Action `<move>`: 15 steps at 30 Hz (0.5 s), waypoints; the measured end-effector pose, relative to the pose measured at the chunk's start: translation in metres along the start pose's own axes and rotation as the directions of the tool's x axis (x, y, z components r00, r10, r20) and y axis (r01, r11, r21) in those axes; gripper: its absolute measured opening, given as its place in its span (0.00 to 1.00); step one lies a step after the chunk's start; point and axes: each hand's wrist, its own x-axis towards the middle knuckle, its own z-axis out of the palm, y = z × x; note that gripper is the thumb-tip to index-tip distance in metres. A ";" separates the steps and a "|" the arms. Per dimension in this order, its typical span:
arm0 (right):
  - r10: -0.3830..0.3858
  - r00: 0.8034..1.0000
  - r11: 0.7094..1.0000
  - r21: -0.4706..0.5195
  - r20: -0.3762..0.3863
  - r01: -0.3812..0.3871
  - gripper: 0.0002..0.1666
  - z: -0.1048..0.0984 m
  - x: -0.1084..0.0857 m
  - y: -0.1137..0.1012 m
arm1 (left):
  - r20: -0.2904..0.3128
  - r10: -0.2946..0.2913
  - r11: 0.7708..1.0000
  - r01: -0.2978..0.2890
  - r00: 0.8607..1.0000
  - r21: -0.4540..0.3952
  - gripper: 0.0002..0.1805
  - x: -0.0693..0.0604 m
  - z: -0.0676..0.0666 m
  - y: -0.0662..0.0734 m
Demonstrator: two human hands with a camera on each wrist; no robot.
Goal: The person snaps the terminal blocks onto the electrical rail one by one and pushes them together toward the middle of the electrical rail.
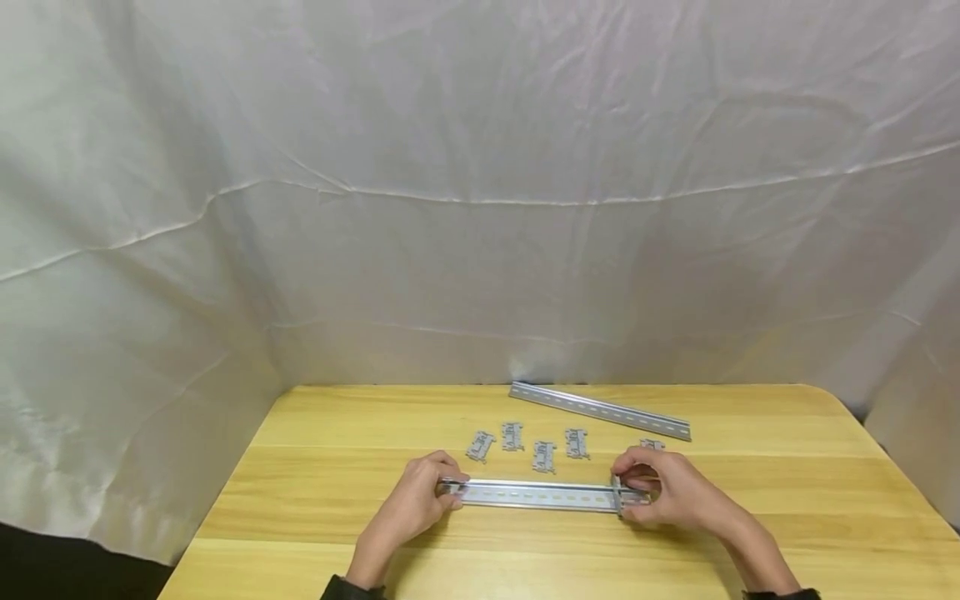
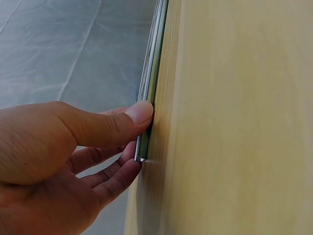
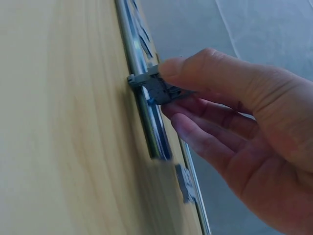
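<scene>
A slotted metal DIN rail lies crosswise between both hands, near the front of the wooden table. My left hand pinches its left end; in the left wrist view the thumb presses one edge and the fingertips bear on the other. Close to the rail's right end, my right hand pinches a grey terminal block that sits across the rail. In the right wrist view the thumb is on the block's top, fingers on its far side. How firmly the block is seated cannot be made out.
Several loose grey terminal blocks lie behind the rail, one partly hidden by the right hand. A second DIN rail lies slanted near the table's back edge. Pale cloth hangs behind the wooden table and at its sides.
</scene>
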 end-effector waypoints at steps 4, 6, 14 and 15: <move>-0.007 1.000 1.000 -0.014 -0.002 0.007 0.26 0.008 0.008 -0.006 | 0.001 -0.005 1.000 0.005 1.000 0.001 0.13 0.000 0.001 0.000; -0.010 1.000 1.000 -0.017 -0.001 0.010 0.27 0.011 0.011 -0.008 | 0.001 -0.008 1.000 0.008 1.000 -0.002 0.13 0.000 0.000 0.000; -0.012 1.000 1.000 0.000 -0.007 0.012 0.26 0.022 0.018 -0.010 | 0.006 -0.011 1.000 0.012 1.000 -0.010 0.13 0.000 0.001 0.001; -0.017 1.000 1.000 0.004 -0.008 0.017 0.26 0.024 0.020 -0.011 | 0.007 -0.013 1.000 0.013 1.000 -0.009 0.13 0.000 0.001 0.001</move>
